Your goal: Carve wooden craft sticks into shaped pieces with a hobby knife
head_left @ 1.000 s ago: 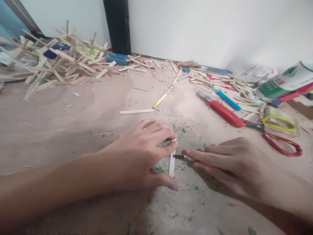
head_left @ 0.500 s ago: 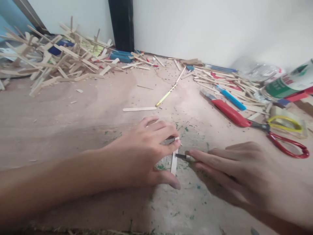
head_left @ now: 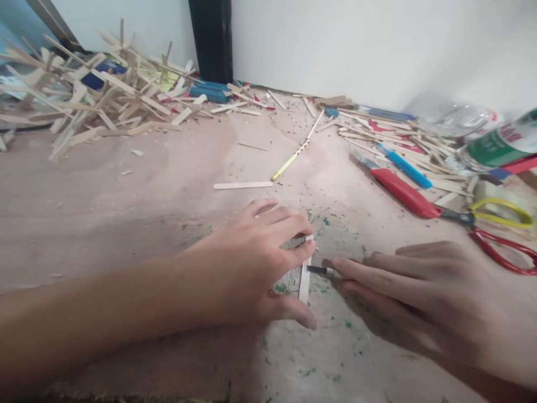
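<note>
A pale wooden stick (head_left: 304, 282) lies on the table, pointing away from me. My left hand (head_left: 268, 260) holds it down, fingertips on its far part and thumb at its near end. My right hand (head_left: 419, 296) is closed around a small craft knife (head_left: 321, 271), whose handle is mostly hidden by the fingers. The blade tip touches the stick's right edge, between my left fingers and thumb. Green flecks are scattered around the stick. Beyond my left hand, another stick (head_left: 243, 185) lies crosswise, its right end meeting a thin yellow stick (head_left: 287, 163).
At the back left is a tangled pile of wooden sticks (head_left: 121, 95). To the right are more sticks (head_left: 377, 131), a blue tool (head_left: 405, 165), a red-handled cutter (head_left: 405, 193), scissors (head_left: 505, 249) with red and yellow handles, and a bottle (head_left: 497, 145) lying tilted.
The whole view has shifted slightly, so things appear a little further right. Both hands keep nearly the same pose, with the blade still against the stick.
</note>
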Demonstrator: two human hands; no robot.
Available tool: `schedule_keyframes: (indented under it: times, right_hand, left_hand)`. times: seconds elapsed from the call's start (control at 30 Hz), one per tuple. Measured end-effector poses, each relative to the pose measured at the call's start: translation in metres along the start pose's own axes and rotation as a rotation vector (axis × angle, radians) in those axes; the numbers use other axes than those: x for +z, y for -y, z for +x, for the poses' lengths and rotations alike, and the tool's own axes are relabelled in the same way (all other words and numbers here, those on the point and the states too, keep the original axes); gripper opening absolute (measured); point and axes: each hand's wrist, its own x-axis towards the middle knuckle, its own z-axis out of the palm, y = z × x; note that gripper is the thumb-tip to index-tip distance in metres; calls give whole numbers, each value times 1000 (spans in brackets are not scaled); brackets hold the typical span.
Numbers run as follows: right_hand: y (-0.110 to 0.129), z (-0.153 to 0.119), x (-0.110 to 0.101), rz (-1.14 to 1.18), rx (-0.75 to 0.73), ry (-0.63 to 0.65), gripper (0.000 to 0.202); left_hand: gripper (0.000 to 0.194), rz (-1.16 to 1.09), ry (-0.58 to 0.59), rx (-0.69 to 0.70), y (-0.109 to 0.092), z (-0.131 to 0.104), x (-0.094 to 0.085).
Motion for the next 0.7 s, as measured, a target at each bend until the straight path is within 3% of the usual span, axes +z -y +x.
schedule_keyframes:
  times: [0.27, 0.47, 0.7]
  right_hand:
    - [14, 8, -9, 24, 20, 64, 26]
    - [8, 9, -13, -8, 7, 123, 34]
    - [1, 5, -6, -4, 12, 56, 36]
  left_hand:
    - [80, -6, 6, 1, 2, -4, 2]
    - [81, -30, 0, -16, 4, -5, 4]
    - [80, -38, 0, -5, 2, -2, 1]
